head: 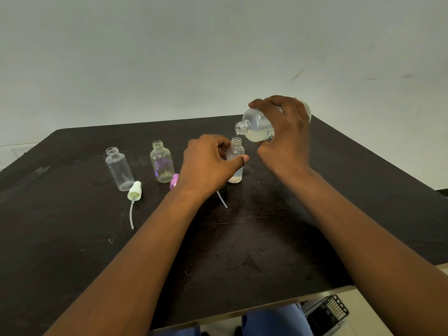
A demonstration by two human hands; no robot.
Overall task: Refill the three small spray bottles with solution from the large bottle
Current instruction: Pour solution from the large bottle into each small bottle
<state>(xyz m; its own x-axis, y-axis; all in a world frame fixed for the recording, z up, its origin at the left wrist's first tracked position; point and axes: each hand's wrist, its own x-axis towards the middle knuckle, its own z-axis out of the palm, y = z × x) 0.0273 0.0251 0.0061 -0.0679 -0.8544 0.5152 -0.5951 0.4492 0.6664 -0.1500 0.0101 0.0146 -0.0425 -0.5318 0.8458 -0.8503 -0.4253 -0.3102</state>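
Two bare hands meet over the far right part of the dark table (242,251). Our right hand (287,132) wraps from above around the large bottle (257,127), fingers curled over its body, and holds it tipped so the open neck points down and left, just above the mouth of a small spray bottle (235,161). A thin thread of liquid seems to hang at the neck. Pale, cloudy solution lies in the low side of the large bottle. Our left hand (208,163) grips the small bottle from its left, thumb across the front, fingers curled behind; the bottle stands upright on the table with a little liquid at its base.

Both forearms reach in from the near edge and cross much of the tabletop's middle. Open wood shows between them and to the near left.

Left of our left hand stands a second small bottle (162,162), uncapped, with a purplish tint showing through it. Further left stands a third small bottle (119,169), clear and uncapped. A white spray cap (134,190) with its dip tube lies just in front of that one, and a pink cap (174,181) peeks out beside our left wrist. Another thin tube (221,199) lies below the hand.

Dark print shows on the large bottle's label by our right palm, too small for us to read.
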